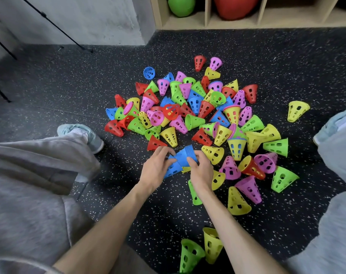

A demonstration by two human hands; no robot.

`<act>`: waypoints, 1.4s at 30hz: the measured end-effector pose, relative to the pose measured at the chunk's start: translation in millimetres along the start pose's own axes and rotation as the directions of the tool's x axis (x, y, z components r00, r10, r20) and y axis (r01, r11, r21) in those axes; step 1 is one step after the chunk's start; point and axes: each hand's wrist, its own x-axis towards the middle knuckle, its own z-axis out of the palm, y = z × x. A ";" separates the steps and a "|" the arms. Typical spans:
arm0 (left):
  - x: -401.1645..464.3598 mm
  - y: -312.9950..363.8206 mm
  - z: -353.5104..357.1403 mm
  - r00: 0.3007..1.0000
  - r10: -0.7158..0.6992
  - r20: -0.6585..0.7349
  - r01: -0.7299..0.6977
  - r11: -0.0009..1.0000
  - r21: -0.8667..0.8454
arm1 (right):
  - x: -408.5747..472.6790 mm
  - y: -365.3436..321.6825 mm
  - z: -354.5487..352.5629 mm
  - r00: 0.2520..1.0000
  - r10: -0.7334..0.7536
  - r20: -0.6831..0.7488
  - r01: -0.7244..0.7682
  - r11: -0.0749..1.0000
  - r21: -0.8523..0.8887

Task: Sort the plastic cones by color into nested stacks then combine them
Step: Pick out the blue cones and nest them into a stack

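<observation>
Hands: two, the left hand (155, 167) and the right hand (200, 168).
Blue stack (185, 156): one, between the hands; its number of nested cones cannot be told.
Loose blue cone (173, 169): one at the left hand.
Loose cones (188, 107) on the floor (49, 80): several dozen in red, pink, green, yellow and blue; exact count unclear.
Shoes: two, a left shoe (85, 133) and a right shoe (334, 123).
Balls on the shelf (207, 18): two, a green ball (181, 5) and a red ball (236, 6).

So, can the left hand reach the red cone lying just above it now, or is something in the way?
Probably yes. The red cone lies on the floor right beside the left hand with nothing between them. But that hand holds the blue stack, so it must let go first.
</observation>
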 end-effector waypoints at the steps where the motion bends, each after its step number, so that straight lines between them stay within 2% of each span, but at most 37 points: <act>1: -0.1 0.5 1.2 1.000 -0.007 0.008 0.008 1.000 -0.021 | 1.4 -0.8 0.4 1.000 -0.006 0.005 0.006 1.000 -0.006; 7: -0.8 4.3 4.3 0.998 -0.066 0.016 0.068 0.994 -0.091 | 3.6 -3.1 -2.6 1.000 -0.011 0.008 0.010 0.997 0.071; 11: 0.2 8.3 5.5 0.990 -0.115 0.083 0.126 0.982 -0.140 | 1.6 -4.1 -2.1 0.999 -0.032 0.037 0.028 0.996 0.088; 20: 0.7 21.1 9.0 0.995 -0.031 0.100 0.046 0.988 -0.146 | 6.0 -2.4 -2.7 0.996 -0.037 0.082 0.030 0.996 0.082; 27: 19.4 21.0 11.9 0.988 0.021 0.153 0.001 0.989 -0.145 | 24.0 0.5 -19.4 0.974 -0.110 0.198 0.102 0.993 0.051; 31: 36.2 18.7 24.5 0.994 0.043 0.099 -0.025 0.985 -0.172 | 44.0 -0.8 -30.2 0.962 -0.139 0.234 0.141 0.990 0.009; 36: 56.3 26.0 44.9 1.000 -0.010 0.020 0.015 0.968 -0.251 | 75.3 -10.9 -50.0 0.962 -0.148 0.231 0.143 0.989 0.040; 38: 63.7 30.3 51.7 1.000 -0.023 0.006 0.024 0.962 -0.271 | 90.3 -13.1 -62.0 0.955 -0.159 0.250 0.161 0.987 0.011; 42: 71.1 32.0 63.3 0.998 -0.062 0.010 0.062 0.949 -0.310 | 124.8 -3.3 -102.8 0.965 -0.128 0.229 0.177 0.963 -0.205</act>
